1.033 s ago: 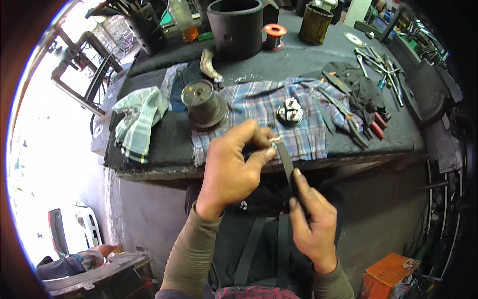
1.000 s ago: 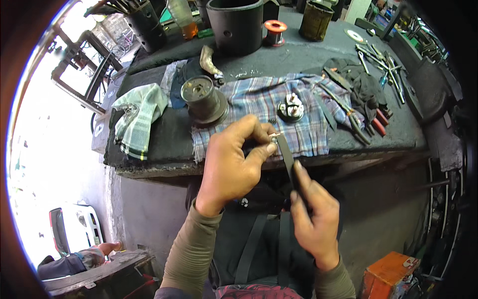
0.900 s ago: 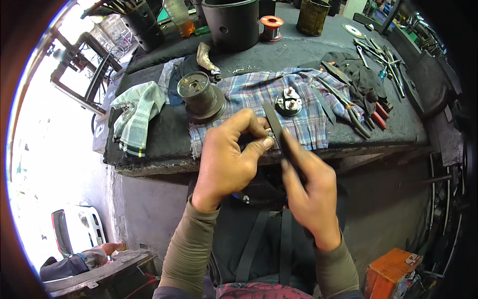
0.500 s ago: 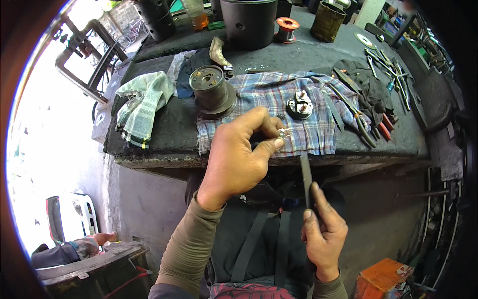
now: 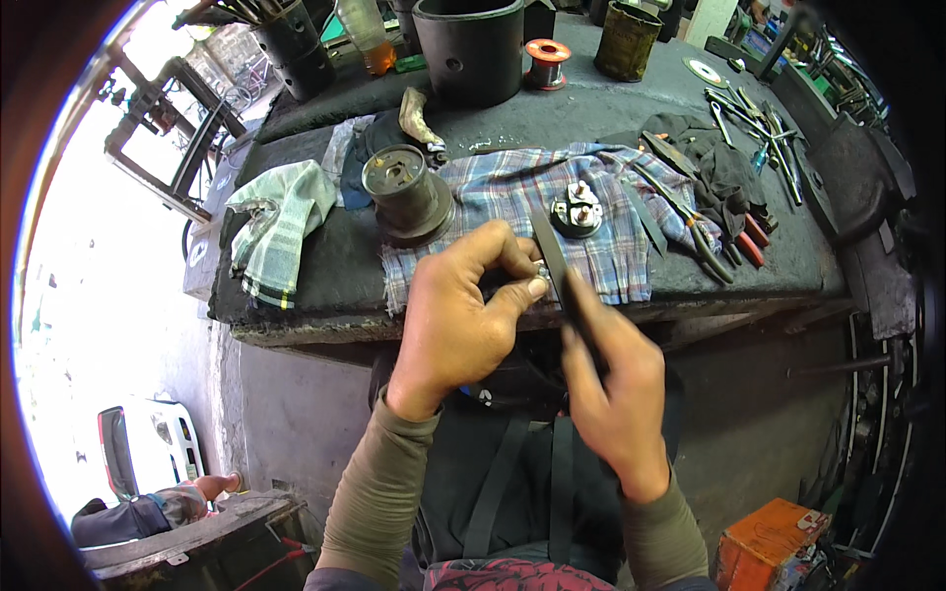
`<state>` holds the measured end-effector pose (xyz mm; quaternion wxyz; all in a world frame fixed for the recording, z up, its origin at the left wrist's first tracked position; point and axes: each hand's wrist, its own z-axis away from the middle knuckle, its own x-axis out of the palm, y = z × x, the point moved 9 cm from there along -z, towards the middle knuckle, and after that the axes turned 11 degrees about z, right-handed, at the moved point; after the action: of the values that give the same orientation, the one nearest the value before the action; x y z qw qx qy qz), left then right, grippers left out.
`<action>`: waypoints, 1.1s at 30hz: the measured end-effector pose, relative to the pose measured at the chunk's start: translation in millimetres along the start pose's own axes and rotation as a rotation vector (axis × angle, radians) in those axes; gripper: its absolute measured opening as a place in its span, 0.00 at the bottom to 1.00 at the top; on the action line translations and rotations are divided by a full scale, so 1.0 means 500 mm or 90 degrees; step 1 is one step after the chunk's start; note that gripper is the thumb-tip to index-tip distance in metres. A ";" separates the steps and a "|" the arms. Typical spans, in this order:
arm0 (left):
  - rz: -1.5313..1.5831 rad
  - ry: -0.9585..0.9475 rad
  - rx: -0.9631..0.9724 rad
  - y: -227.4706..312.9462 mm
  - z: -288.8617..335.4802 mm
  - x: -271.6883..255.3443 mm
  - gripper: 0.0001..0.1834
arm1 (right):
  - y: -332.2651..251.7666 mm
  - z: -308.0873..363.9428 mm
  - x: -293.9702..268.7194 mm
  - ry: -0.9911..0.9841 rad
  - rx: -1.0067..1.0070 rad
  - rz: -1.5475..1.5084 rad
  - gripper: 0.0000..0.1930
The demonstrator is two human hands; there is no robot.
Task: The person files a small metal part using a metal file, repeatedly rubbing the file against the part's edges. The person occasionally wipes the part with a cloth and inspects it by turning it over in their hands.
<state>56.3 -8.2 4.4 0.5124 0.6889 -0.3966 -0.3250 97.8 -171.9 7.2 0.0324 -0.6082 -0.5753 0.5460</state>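
Observation:
My left hand (image 5: 455, 310) pinches a small shiny metal piece (image 5: 542, 271) between thumb and fingers, just above the front edge of the bench. Most of that piece is hidden by the fingertips. Gripped in my right hand (image 5: 623, 389) is a flat dark file (image 5: 548, 244), its blade pointing up and away, right beside the small piece; whether they touch I cannot tell. Beyond it, a round black cap with two copper-coloured bolts (image 5: 579, 217) lies on a plaid cloth (image 5: 498, 177). A flanged metal cylinder (image 5: 409, 202) stands left of the cap.
Pliers (image 5: 695, 231), a dark rag and several wrenches (image 5: 764, 133) lie at the right. A solder spool (image 5: 547, 67), a large black pot (image 5: 468, 54) and a rusty can (image 5: 628, 44) stand at the back. A checked green cloth (image 5: 281, 222) drapes over the left edge.
My right hand has moved up and left, bringing the file from below the bench edge to beside the small metal piece. My left hand keeps its pinch; the whole view has shifted slightly.

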 end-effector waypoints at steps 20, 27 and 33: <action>0.024 -0.011 -0.009 -0.005 0.006 0.007 0.08 | 0.061 0.157 -0.042 0.006 0.174 -0.081 0.29; 0.025 -0.007 -0.013 -0.003 0.000 0.006 0.08 | -0.002 0.015 -0.013 0.052 -0.027 0.005 0.29; 0.038 0.000 -0.014 -0.005 0.003 0.002 0.07 | -0.002 -0.012 0.000 0.019 -0.050 0.026 0.30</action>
<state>56.0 -9.6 1.6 0.5294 0.6709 -0.4133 -0.3143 101.3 -168.1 10.3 0.0057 -0.6285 -0.5834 0.5144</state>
